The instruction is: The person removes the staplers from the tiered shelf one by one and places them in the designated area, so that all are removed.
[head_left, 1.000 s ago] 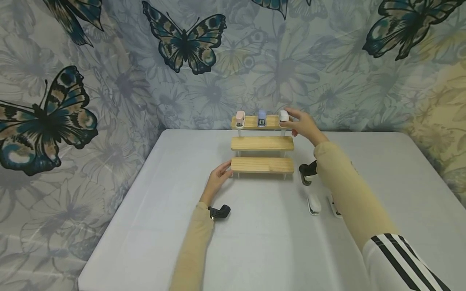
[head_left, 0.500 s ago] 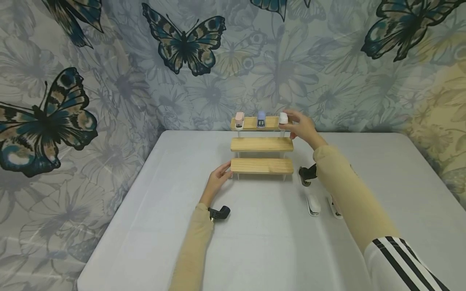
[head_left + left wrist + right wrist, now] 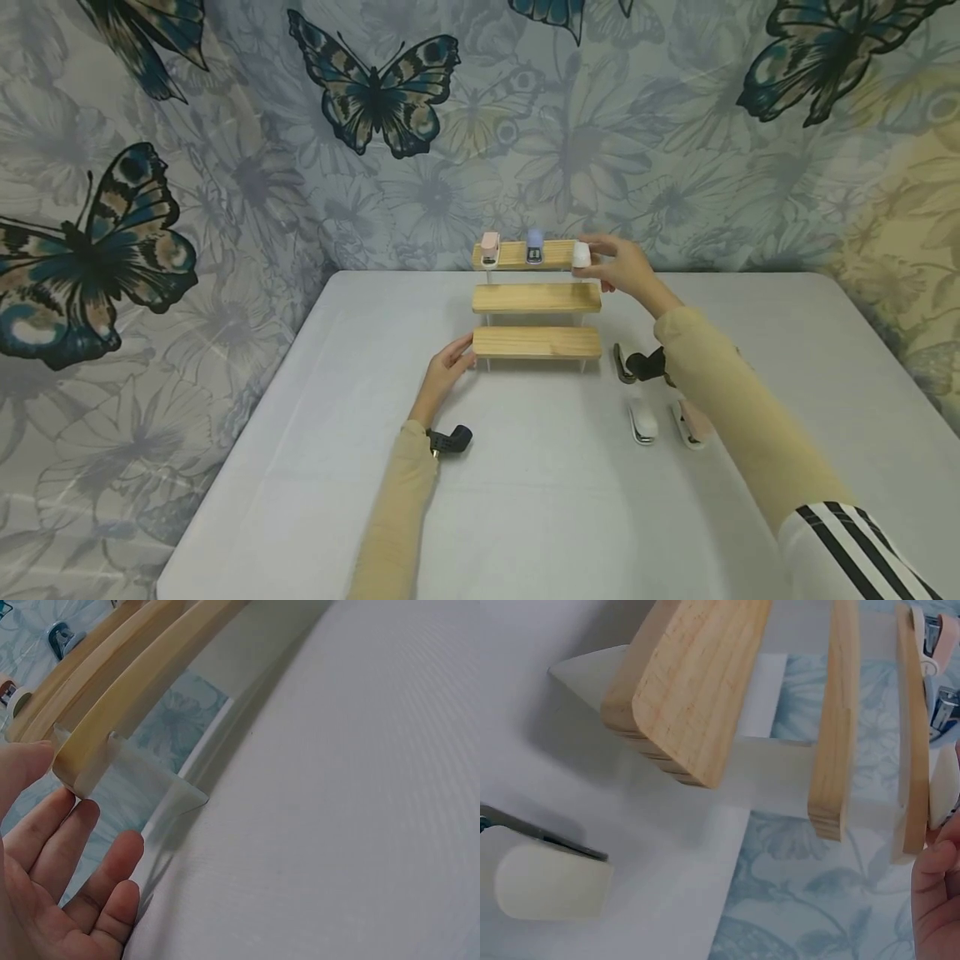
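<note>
A three-tier wooden shelf (image 3: pixel 536 298) on clear supports stands at the back of the table. On its top tier sit a pink stapler (image 3: pixel 490 247) at the left, a blue stapler (image 3: pixel 535 246) in the middle and a white stapler (image 3: pixel 581 254) at the right end. My right hand (image 3: pixel 624 265) pinches that white stapler between thumb and fingers. My left hand (image 3: pixel 447 367) grips the left end of the bottom tier. In the left wrist view its thumb (image 3: pixel 28 766) lies over the board's end, and fingertips touch from below.
Right of the shelf, a stapler with a grey metal base (image 3: pixel 624 364) lies partly behind the black wrist camera (image 3: pixel 647 364). Nearer the front are another white stapler (image 3: pixel 642 421) and a pale pink stapler (image 3: pixel 692 423), partly behind the right sleeve. A patterned wall covering (image 3: pixel 442 200) rises behind the table.
My right hand has drawn the white stapler slightly toward the front of the top tier, and its forearm has swung outward to the right. My left hand stays at the bottom tier.
</note>
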{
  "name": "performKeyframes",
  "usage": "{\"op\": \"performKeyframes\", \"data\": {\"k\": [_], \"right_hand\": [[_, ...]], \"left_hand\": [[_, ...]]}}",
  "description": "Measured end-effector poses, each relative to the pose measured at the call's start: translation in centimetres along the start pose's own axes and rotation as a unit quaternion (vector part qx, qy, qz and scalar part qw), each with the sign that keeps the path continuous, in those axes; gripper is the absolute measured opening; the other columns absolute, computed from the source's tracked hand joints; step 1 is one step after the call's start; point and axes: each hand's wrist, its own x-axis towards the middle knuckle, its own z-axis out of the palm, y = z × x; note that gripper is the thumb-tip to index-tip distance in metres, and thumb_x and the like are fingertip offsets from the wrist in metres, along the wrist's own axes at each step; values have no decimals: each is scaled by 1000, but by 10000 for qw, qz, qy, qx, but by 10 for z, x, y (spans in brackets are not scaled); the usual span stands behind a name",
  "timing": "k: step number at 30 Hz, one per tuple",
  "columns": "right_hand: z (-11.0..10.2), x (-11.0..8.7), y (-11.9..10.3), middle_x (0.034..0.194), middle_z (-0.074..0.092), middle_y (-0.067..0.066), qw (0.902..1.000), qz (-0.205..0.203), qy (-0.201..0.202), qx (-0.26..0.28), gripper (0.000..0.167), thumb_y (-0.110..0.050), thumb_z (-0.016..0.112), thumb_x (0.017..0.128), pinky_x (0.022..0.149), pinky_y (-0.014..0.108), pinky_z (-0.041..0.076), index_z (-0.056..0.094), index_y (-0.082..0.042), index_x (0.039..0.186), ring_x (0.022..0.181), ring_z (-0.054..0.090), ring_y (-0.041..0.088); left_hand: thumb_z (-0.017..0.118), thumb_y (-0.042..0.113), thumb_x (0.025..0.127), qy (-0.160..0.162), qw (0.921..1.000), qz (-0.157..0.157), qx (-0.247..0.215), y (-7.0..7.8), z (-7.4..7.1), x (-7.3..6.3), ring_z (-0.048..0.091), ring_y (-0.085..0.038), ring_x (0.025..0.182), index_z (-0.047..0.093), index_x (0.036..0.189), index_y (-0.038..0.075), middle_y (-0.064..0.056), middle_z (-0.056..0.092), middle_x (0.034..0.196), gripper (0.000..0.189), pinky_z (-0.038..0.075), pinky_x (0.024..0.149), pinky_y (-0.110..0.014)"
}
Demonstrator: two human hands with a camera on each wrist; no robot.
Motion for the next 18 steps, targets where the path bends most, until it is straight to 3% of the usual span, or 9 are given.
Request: {"op": "performKeyframes", "data": {"k": [3,8,12,18], "right_hand": [[-2,-4,0,129,45,19,10000,-68,-53,22,64,-23,74,75,46,31,45,46,-11,131,50,50,34],[-5,-9,1,128,46,19,9994,-199,-82,-255,67,-25,76,72,46,33,44,46,-10,130,42,44,22],[-7,-13,0,125,49,18,9986,-322,-51,-426,66,-23,77,71,45,32,43,47,-8,129,41,42,17],[-7,-19,1,124,51,16,9981,-298,8,-544,64,-23,76,72,46,30,43,49,-8,127,45,44,18]], "left_hand": [[55,12,90,4,10000,43,12,0,1,0,57,-26,92,45,129,1,-12,45,130,42,45,80,-36],[52,8,91,-115,9999,2,-28,19,2,-6,52,-31,104,42,129,-6,-18,41,132,42,44,86,-36],[52,8,91,-119,9999,54,-27,21,2,-6,49,-28,109,41,129,-6,-18,40,133,42,43,86,-30],[51,4,91,-197,9996,175,-38,18,2,-6,50,-31,108,40,129,-9,-20,40,132,41,44,85,-30]]}}
